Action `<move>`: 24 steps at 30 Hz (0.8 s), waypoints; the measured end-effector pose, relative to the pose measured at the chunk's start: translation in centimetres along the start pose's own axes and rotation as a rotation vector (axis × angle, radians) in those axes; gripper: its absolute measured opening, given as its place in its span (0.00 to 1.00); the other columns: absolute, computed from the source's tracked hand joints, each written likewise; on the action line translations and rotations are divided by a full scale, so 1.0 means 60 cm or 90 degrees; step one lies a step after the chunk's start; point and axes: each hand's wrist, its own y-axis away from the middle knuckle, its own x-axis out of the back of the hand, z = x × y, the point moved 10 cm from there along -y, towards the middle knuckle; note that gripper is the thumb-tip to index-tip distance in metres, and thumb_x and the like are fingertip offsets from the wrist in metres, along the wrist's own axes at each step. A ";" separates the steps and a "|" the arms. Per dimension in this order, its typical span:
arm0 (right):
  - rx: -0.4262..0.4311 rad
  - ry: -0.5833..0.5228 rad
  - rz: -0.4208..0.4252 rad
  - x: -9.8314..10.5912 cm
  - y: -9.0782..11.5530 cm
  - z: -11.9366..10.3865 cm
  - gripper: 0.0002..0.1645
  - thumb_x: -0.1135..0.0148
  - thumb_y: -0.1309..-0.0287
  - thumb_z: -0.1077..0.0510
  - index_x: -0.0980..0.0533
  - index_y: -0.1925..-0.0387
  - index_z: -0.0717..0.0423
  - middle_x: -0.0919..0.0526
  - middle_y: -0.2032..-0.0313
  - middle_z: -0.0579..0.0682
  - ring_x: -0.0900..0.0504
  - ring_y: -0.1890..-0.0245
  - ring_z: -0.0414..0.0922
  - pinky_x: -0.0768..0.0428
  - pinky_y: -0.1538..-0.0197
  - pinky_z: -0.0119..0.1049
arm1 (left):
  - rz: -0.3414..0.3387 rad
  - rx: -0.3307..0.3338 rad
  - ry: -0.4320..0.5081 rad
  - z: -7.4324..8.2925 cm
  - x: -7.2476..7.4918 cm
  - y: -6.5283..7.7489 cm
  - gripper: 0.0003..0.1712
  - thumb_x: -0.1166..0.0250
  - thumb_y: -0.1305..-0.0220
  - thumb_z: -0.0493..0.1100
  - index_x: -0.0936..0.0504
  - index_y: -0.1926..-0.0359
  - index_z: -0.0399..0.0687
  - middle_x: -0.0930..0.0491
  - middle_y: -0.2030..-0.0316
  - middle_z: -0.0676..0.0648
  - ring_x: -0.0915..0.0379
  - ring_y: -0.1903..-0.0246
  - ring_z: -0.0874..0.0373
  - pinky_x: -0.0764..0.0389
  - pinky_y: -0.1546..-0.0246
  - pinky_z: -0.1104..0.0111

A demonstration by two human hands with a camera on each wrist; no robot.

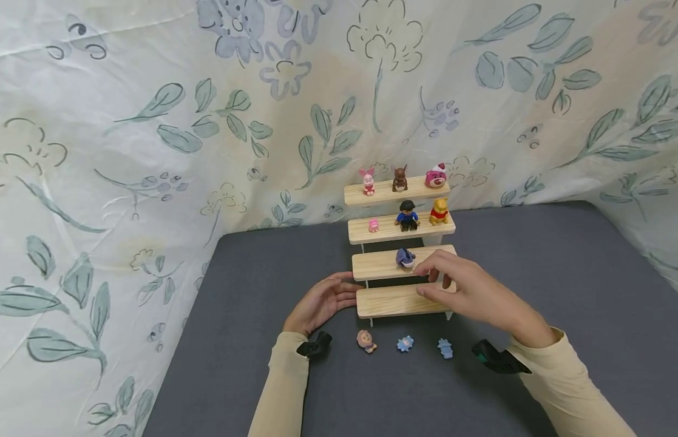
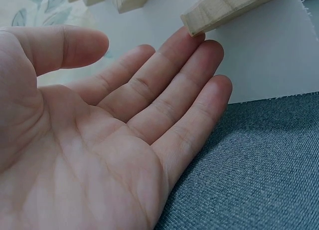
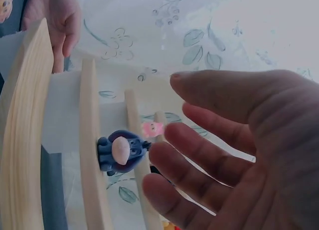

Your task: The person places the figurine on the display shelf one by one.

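A blue-purple donkey figurine [image 1: 405, 258] sits on the second-lowest step of a wooden stepped stand [image 1: 374, 267]. Just right of it hovers my right hand [image 1: 472, 290], its fingers loosely bent. In the right wrist view the fingertips [image 3: 162, 155] are close to the donkey [image 3: 119, 150] with nothing pinched; whether they touch it I cannot tell. My left hand [image 1: 325, 301] lies at the stand's left end, palm up in the left wrist view with straight fingers. One fingertip there meets or nearly meets the end of a wooden step [image 2: 207, 15].
The upper two steps carry a piglet [image 1: 368, 183], a brown figurine [image 1: 400, 181], a pink bear [image 1: 436, 178], a small pink figurine [image 1: 374, 226], a blue-clad figure [image 1: 407, 217] and a yellow bear [image 1: 439, 212]. Before the stand lie a peach figurine [image 1: 365, 340] and two blue ones [image 1: 405, 343].
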 end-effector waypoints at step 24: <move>0.017 0.048 -0.253 -0.116 0.022 -0.037 0.17 0.33 0.34 0.52 0.20 0.45 0.45 0.18 0.50 0.42 0.21 0.60 0.33 0.20 0.59 0.31 | 0.023 0.009 -0.013 -0.003 0.004 0.001 0.25 0.57 0.18 0.45 0.40 0.27 0.40 0.22 0.43 0.43 0.22 0.42 0.52 0.20 0.39 0.63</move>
